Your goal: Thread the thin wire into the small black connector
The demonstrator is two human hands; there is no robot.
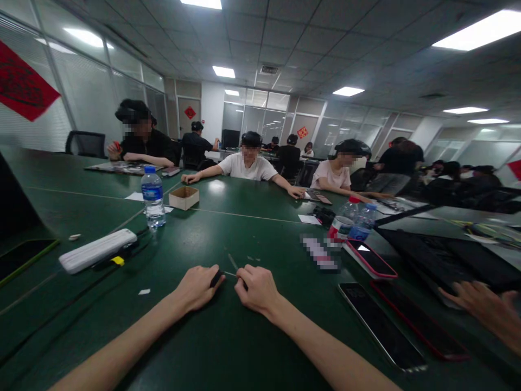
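Note:
Over the middle of the green table (195, 239), my left hand (200, 288) is closed round a small black-handled tool (215, 278). A thin, light-coloured shaft runs from it towards my other hand. Just to the right, my right hand (257, 289) has its fingers curled round a second dark-handled tool (233, 263), whose thin tip points up and to the left. The two hands are a small gap apart. What exactly the tools are is too small to tell.
A water bottle (153, 200), an open box (184, 197) and a white power strip (97, 251) lie left. Phones (380, 326), bottles (362, 221) and a black laptop (451, 260) are right, with another person's hand (484, 309) beside it. People sit opposite.

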